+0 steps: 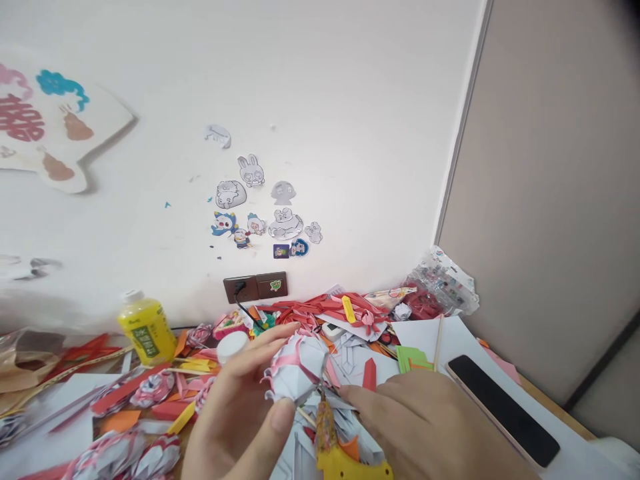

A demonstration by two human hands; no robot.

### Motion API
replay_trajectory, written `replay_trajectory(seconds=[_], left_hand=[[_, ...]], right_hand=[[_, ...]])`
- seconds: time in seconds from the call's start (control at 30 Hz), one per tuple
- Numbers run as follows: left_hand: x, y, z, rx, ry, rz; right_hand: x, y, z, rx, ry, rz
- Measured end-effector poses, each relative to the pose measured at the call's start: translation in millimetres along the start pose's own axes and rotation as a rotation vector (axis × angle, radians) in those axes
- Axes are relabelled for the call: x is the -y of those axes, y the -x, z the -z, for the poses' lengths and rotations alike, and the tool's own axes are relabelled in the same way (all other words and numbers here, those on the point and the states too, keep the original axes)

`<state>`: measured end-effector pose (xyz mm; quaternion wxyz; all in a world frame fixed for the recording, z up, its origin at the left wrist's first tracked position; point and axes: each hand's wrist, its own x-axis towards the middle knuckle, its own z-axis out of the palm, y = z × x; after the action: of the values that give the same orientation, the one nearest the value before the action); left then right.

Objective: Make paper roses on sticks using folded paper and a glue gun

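My left hand (255,407) is closed around a white paper flower with pink edging (299,365), thumb in front and fingers behind it. A yellow hot glue gun (353,463) with an orange trigger stands below, its crusted brown nozzle pointing up at the flower's lower right side; the tip looks to be touching or very near the paper. My right hand (415,420) is beside the gun with its fingers curled. Its index finger reaches toward the flower and nozzle. Whatever its fingertips hold is hidden. White folded paper pieces (350,357) lie behind.
A yellow-labelled bottle (147,328) stands at the left near finished paper roses (153,388). Red paper strips (310,310) are heaped along the wall under a socket (256,287) with a plugged-in cord. A phone (503,408) lies on white paper at the right.
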<state>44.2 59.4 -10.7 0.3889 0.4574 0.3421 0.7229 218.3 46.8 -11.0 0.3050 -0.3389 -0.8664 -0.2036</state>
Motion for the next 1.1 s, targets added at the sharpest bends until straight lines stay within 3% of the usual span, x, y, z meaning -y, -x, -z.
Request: replay_trajectory(seconds=[0.17,0.37,0.6,0.93,1.1], left_hand=[[-1,-4,8.9,0.133,-0.057,-0.036],[1,-4,8.0,0.178,-0.061,-0.041],[2,-3,5.5,0.082,-0.006,-0.022],[0,-4,9.3,0.14,-0.011,-0.014],[-4,2,-1.0,-0.001,0.031,-0.046]], right_hand=[[-3,0,3,0.081,-0.034,-0.049],[-8,4,4,0.121,-0.021,-0.063],[-3,1,-2,0.011,0.042,0.015],[3,0,3,-0.001,0.012,-0.003],[4,-1,3,-0.019,-0.015,0.011]])
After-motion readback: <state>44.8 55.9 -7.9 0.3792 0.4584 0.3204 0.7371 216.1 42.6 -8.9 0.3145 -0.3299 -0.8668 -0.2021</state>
